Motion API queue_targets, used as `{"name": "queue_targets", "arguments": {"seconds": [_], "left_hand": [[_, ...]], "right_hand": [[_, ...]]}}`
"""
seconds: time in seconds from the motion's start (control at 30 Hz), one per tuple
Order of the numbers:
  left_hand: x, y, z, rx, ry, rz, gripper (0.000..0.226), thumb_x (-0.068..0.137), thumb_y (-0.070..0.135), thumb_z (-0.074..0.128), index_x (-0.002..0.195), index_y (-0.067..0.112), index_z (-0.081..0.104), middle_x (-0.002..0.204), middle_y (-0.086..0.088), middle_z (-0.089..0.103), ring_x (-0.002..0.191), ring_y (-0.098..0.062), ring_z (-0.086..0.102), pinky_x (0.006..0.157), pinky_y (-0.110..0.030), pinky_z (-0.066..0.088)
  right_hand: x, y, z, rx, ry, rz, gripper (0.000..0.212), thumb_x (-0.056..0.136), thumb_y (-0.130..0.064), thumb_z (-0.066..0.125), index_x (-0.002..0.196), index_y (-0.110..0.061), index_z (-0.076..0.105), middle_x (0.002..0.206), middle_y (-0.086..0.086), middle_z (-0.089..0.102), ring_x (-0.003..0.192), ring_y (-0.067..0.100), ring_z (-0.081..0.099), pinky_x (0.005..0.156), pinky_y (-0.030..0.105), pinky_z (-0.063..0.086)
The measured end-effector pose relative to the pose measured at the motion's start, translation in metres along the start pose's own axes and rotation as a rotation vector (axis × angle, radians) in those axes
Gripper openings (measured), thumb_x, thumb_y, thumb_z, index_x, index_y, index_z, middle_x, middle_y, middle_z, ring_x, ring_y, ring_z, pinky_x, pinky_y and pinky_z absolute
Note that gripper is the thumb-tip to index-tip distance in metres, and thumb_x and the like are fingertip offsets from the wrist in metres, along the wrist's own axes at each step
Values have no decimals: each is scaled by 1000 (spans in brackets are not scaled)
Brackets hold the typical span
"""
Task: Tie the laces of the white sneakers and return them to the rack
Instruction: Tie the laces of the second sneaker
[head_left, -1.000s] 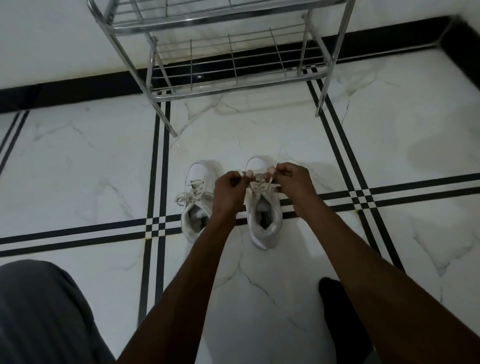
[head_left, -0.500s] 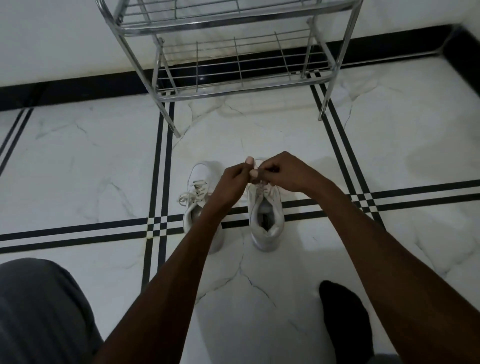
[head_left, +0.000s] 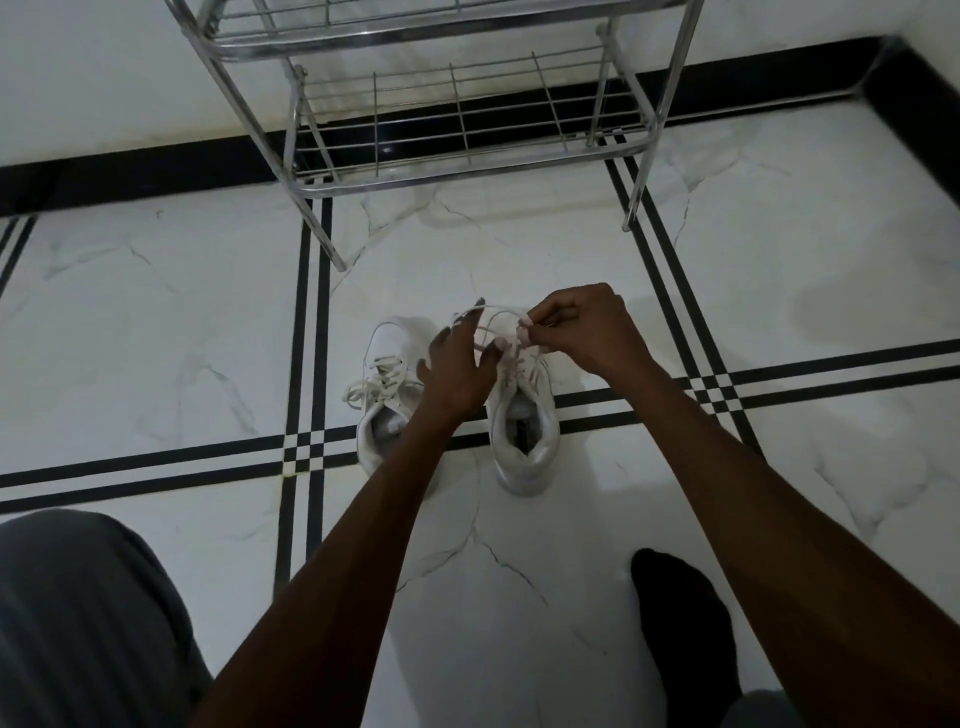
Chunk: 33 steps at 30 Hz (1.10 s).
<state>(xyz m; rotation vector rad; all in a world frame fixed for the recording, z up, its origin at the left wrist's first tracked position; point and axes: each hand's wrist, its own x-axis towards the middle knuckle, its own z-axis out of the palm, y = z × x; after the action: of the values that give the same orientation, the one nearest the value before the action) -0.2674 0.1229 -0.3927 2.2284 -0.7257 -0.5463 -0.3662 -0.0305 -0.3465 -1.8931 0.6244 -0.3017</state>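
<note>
Two white sneakers stand side by side on the floor, toes toward the rack. The left sneaker (head_left: 387, 395) shows a tied bow. Over the right sneaker (head_left: 524, 431) both hands work its white lace (head_left: 493, 312), which arcs in a loop between them. My right hand (head_left: 582, 332) pinches the lace at the loop's right end. My left hand (head_left: 457, 369) has its fingers spread, with the lace running over its fingertips. The metal wire shoe rack (head_left: 467, 171) stands just beyond the shoes against the wall, its lower shelf bare.
White marble floor (head_left: 156, 338) with black stripe lines lies all around. My grey-trousered knee (head_left: 78, 613) fills the lower left, and a black-socked foot (head_left: 680, 623) rests at lower right. A black skirting runs along the white wall behind the rack.
The hands have moved apart above the right sneaker, drawing the lace out into a loop. The left hand's fingers have spread. The view has shifted slightly.
</note>
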Motion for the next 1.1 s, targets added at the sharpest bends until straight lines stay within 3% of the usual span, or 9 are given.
{"name": "queue_targets", "arguments": {"seconds": [0.1,0.17,0.33,0.47,0.6,0.73,0.9,1.0,1.1], "left_hand": [[-1,-7,-11,102,141,11,21,98,45,59,108,31,71,113,3,67,121,-32,55,103,-58,40],[-5,-8,-23,44,215,13,21,96,48,57,92,32,71,105,5,65,113,-31,56,98,-49,42],[-18,-19,-50,198,381,-203,15,92,29,67,102,20,75,128,-9,54,130,-35,39,109,-55,28],[-29,-42,-50,470,469,-382,19,88,25,65,95,12,76,121,-14,49,122,-42,39,102,-55,29],[-34,-35,-35,478,517,-321,25,86,26,71,111,20,73,144,-12,40,137,-39,31,107,-55,26],[-30,-16,-21,477,453,-37,37,91,22,68,127,28,63,158,-6,35,147,-35,22,112,-59,24],[-26,2,9,613,64,137,35,90,8,62,116,28,72,130,5,67,134,-27,40,95,-45,17],[-28,3,15,688,77,121,32,83,1,59,98,25,73,97,2,74,122,-27,49,95,-47,17],[-26,3,12,744,63,162,24,82,4,63,93,23,74,86,2,74,119,-27,50,103,-53,19]], "right_hand": [[-2,2,0,167,-16,116,18,76,-14,84,89,-3,77,83,14,78,79,27,77,74,37,63],[-2,3,-1,246,-15,194,21,82,-18,80,92,0,76,88,16,78,85,26,77,74,34,62],[7,40,-4,245,104,620,23,82,-16,78,93,3,73,96,14,77,87,19,74,65,28,57],[-3,76,0,20,180,778,39,69,-31,81,89,1,74,86,12,78,65,17,70,51,27,48],[-13,70,1,-106,189,675,46,77,-39,79,92,4,74,86,13,77,68,21,68,69,32,58],[-16,56,-6,-184,135,270,43,77,-30,83,109,-5,67,100,10,68,90,21,65,76,28,50],[-17,55,6,-346,-162,44,13,85,-13,74,98,-15,77,108,3,74,103,18,66,84,25,49],[-18,58,14,-321,-137,82,4,86,-13,72,88,-15,74,95,3,75,88,18,70,75,35,60],[-16,58,14,-380,-139,71,4,86,-11,71,84,-14,70,88,3,73,81,17,69,75,37,60]]}}
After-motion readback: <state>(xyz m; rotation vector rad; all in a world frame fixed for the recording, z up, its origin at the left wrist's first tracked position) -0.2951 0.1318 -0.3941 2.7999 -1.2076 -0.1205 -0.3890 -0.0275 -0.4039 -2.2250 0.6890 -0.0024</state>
